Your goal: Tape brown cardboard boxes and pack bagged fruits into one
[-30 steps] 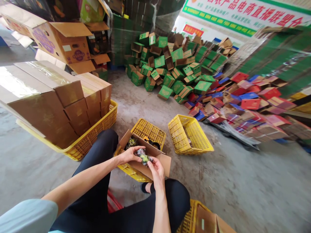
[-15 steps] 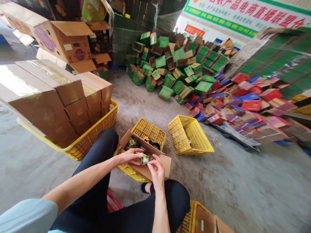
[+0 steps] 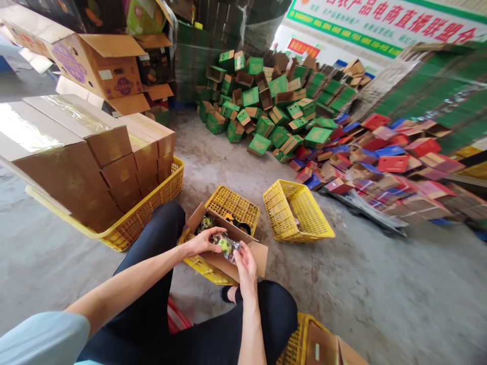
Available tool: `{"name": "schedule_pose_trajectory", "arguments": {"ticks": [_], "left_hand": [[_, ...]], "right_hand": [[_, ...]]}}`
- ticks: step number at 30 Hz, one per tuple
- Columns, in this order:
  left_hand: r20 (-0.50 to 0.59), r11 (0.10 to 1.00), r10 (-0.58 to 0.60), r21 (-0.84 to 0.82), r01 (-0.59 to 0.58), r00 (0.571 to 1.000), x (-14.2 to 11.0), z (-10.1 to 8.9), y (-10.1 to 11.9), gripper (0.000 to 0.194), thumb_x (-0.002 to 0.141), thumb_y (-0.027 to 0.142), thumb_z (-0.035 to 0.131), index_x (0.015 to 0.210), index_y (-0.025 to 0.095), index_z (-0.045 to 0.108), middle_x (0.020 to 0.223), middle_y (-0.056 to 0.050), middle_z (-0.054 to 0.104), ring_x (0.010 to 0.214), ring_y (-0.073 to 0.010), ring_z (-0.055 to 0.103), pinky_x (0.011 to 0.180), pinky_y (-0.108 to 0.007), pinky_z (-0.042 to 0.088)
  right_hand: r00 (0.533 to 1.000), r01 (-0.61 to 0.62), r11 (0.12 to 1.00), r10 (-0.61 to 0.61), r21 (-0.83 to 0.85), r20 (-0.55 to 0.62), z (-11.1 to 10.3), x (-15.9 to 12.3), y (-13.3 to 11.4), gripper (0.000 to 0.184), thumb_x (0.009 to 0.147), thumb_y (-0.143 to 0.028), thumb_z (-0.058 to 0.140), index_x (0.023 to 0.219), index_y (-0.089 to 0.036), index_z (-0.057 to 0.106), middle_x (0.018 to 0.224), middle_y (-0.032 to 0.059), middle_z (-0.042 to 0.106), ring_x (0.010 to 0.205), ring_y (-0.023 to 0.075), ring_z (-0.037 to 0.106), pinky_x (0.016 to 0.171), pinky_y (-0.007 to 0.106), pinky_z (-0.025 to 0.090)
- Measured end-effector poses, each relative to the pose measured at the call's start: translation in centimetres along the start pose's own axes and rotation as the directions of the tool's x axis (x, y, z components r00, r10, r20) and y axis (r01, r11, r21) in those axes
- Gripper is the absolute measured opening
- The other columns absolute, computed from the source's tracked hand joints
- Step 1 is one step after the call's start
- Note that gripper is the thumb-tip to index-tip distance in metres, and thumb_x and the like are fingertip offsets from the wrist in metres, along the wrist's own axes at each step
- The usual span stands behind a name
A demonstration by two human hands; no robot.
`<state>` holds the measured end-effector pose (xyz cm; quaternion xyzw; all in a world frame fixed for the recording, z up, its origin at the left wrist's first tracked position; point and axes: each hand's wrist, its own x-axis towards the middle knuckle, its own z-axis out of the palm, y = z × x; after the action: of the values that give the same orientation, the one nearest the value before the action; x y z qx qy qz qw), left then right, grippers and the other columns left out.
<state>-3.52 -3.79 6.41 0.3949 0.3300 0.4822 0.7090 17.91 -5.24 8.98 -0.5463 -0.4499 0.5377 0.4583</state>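
Between my hands is a clear plastic packet (image 3: pixel 225 245) with something green-yellow and dark patterned inside; its exact kind I cannot make out. My left hand (image 3: pixel 203 241) grips the packet's left end, and my right hand (image 3: pixel 246 261) pinches its right end. Both hands are over an open cardboard box (image 3: pixel 262 257), whose flap sticks out at the right. Another similar wrapped packet (image 3: pixel 206 223) lies in the box's far left corner. Under the box is an overturned yellow plastic crate (image 3: pixel 207 271).
A tape dispenser (image 3: pixel 239 223) lies on a yellow crate (image 3: pixel 228 200) beyond the box. Another yellow crate (image 3: pixel 299 213) stands to the right. Stacked cartons (image 3: pixel 68 167) fill a large yellow crate (image 3: pixel 148 210) at left. Heaps of green boxes (image 3: pixel 262 116) and red-blue boxes (image 3: pixel 391 165) lie farther back.
The packet has turned and rises slightly between my fingers, showing more of its green face. My right fingers have shifted down along its right end.
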Motion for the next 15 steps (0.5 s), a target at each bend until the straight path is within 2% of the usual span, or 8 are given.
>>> {"name": "schedule_pose_trajectory", "arguments": {"ticks": [3, 7, 11, 15], "left_hand": [[0.034, 1.0, -0.007, -0.003, 0.007, 0.999, -0.1, 0.2, 0.1, 0.096, 0.062, 0.022, 0.097, 0.148, 0.024, 0.054, 0.117, -0.006, 0.069, 0.099, -0.0197, 0.066, 0.094, -0.033, 0.048], [0.041, 0.999, -0.041, 0.0, 0.041, 0.998, -0.2, 0.4, 0.2, 0.101, 0.062, 0.025, 0.097, 0.152, 0.024, 0.05, 0.119, -0.008, 0.069, 0.102, -0.0205, 0.066, 0.094, -0.033, 0.047], [0.034, 0.996, -0.087, 0.019, 0.087, 0.996, -0.1, 0.2, 0.2, 0.089, 0.065, 0.033, 0.096, 0.144, 0.019, 0.058, 0.113, -0.01, 0.07, 0.092, -0.0181, 0.065, 0.084, -0.03, 0.046], [0.038, 0.995, -0.094, 0.036, 0.093, 0.995, -0.2, 0.2, 0.5, 0.077, 0.064, 0.036, 0.097, 0.133, 0.016, 0.067, 0.103, -0.008, 0.072, 0.084, -0.016, 0.064, 0.08, -0.028, 0.045]], "right_hand": [[0.997, 0.009, 0.998, -0.005, -0.062, 0.071, -0.2, 0.2, 0.0, 0.059, 0.07, -0.06, 0.085, 0.112, -0.019, 0.076, 0.11, 0.0121, 0.079, 0.104, 0.0318, 0.074, 0.095, 0.045, 0.059], [0.998, 0.045, 0.993, -0.041, -0.11, 0.042, -0.4, 0.2, -0.4, 0.058, 0.068, -0.064, 0.084, 0.103, -0.018, 0.078, 0.102, 0.0114, 0.081, 0.096, 0.0316, 0.076, 0.089, 0.043, 0.061], [0.998, 0.057, 0.991, -0.052, -0.118, 0.041, -0.4, 0.1, -0.1, 0.054, 0.07, -0.061, 0.084, 0.103, -0.018, 0.079, 0.098, 0.0106, 0.081, 0.087, 0.029, 0.076, 0.081, 0.04, 0.062], [0.998, 0.056, 0.994, -0.055, -0.096, 0.007, -0.3, 0.1, 0.8, 0.052, 0.071, -0.059, 0.084, 0.103, -0.018, 0.08, 0.099, 0.0108, 0.081, 0.086, 0.0287, 0.076, 0.082, 0.041, 0.062]]}}
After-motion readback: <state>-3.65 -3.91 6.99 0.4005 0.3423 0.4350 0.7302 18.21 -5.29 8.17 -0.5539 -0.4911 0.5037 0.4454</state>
